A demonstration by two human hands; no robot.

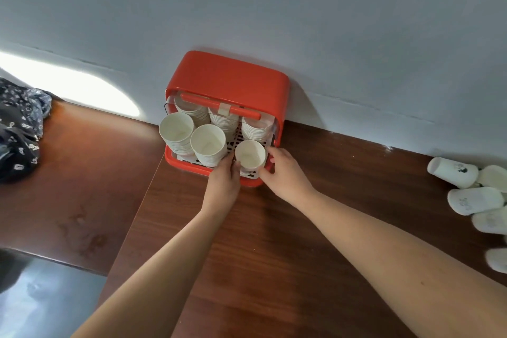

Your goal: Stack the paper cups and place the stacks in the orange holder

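The orange holder (230, 77) stands against the wall at the back of the wooden table. Inside it stand several stacks of white paper cups, two tall ones at the front left (175, 132) and front middle (210, 145). A short cup stack (250, 155) sits in the front right corner. My left hand (225, 181) holds that short stack from its left side and my right hand (282, 170) holds it from the right. Loose white cups (474, 200) lie on their sides at the table's right edge.
A dark patterned cloth (19, 129) lies on a lower wooden surface at the left. The white wall rises right behind the holder. A bare stretch of brown tabletop (274, 255) lies between my arms.
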